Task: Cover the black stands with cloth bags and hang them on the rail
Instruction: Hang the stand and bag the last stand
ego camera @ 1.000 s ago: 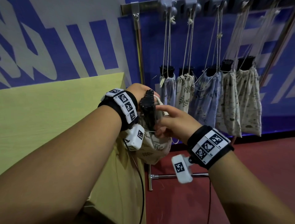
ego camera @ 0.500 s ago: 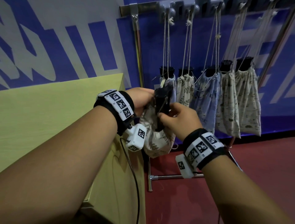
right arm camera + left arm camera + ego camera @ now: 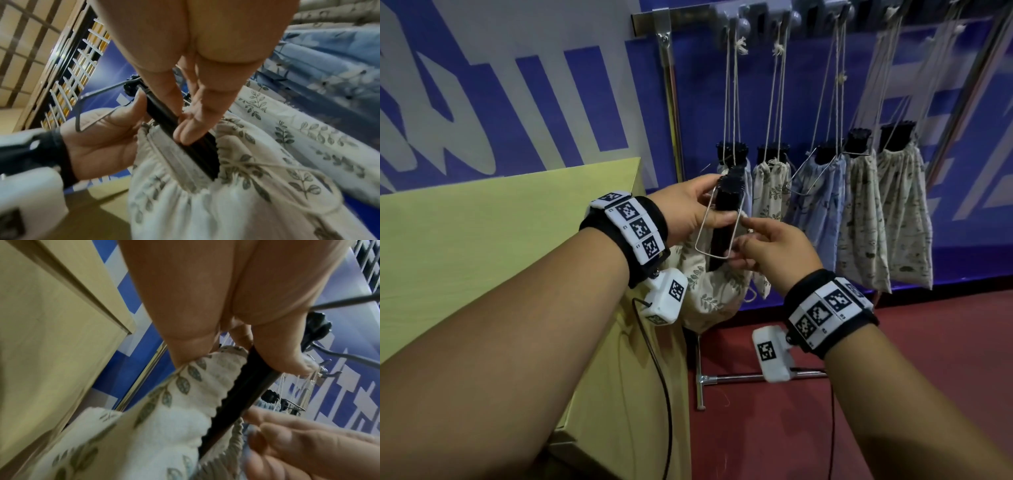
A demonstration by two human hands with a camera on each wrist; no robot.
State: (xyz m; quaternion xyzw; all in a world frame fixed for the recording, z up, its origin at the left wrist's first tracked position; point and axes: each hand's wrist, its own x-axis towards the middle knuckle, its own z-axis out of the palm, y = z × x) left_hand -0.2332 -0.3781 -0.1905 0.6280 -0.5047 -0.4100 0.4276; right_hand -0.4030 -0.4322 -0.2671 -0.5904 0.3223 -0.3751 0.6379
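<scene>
My left hand [image 3: 688,209] grips the stiff black stand [image 3: 726,219], half inside the soft, light bag [image 3: 709,291] before the rail [image 3: 688,17], while my right hand [image 3: 774,253] pinches the bag's mouth; I'd hold the stand's rigid upper part.

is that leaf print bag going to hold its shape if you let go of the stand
Probably not: the leaf print bag sags and bunches below the black stand, so it looks floppy. Its gathered mouth seems loose, so it may slip down.
</scene>
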